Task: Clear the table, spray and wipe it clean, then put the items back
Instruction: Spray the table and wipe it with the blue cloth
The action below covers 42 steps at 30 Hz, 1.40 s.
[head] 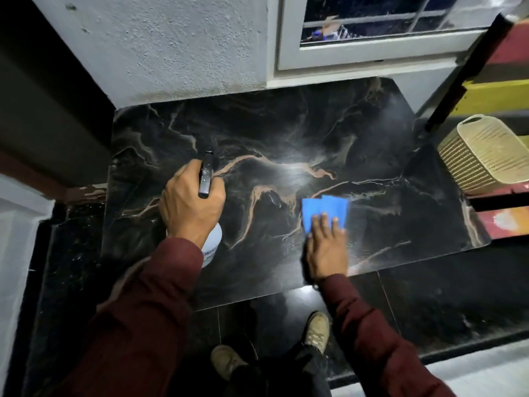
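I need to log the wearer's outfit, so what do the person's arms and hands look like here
Both arms wear long dark maroon sleeves of soft, creased fabric, ending at the wrists. The left hand and right hand are bare: no gloves, and no rings or watch show.

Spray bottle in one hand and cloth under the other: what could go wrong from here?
1. The left hand grips the spray bottle with its nozzle aimed toward the wall, so mist may land there rather than on the table.
2. The right hand presses the blue cloth near the front edge; a wipe toward the person could drag it off.
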Each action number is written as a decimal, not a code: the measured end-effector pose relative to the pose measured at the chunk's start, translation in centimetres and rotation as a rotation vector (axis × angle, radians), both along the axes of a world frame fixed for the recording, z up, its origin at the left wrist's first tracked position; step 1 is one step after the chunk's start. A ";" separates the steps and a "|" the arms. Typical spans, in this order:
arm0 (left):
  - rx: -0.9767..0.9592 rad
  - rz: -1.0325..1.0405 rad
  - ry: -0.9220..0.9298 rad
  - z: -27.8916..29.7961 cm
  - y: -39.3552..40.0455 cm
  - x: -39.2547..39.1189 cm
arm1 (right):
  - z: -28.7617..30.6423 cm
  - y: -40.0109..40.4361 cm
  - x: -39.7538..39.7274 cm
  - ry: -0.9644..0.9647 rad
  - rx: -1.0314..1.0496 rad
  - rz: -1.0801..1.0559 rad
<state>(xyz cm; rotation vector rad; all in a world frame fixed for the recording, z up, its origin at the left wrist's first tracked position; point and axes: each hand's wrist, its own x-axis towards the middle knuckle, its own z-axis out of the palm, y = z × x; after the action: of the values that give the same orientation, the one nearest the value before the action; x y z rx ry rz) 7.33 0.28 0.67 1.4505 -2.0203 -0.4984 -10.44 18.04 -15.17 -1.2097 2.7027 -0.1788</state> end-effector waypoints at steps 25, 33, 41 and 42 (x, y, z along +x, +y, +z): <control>0.043 -0.220 -0.001 -0.6 9.5 -19.0 | -0.2 13.6 -22.5 0.004 -0.018 -0.323; 0.044 -0.238 0.024 0.4 9.3 -17.4 | -0.4 8.9 -7.1 -0.052 -0.036 -0.061; 0.012 -0.217 0.064 2.7 6.1 -9.9 | 1.8 2.2 5.1 -0.350 -0.108 0.485; 0.013 -0.214 0.058 3.2 5.9 -9.0 | 2.1 1.5 5.3 -0.416 -0.118 0.473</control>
<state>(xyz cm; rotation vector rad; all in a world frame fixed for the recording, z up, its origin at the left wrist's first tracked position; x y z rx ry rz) -1.64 6.16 3.83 1.2188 -2.1398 -0.6362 -5.12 19.50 -13.03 -1.5967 2.0208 -0.4666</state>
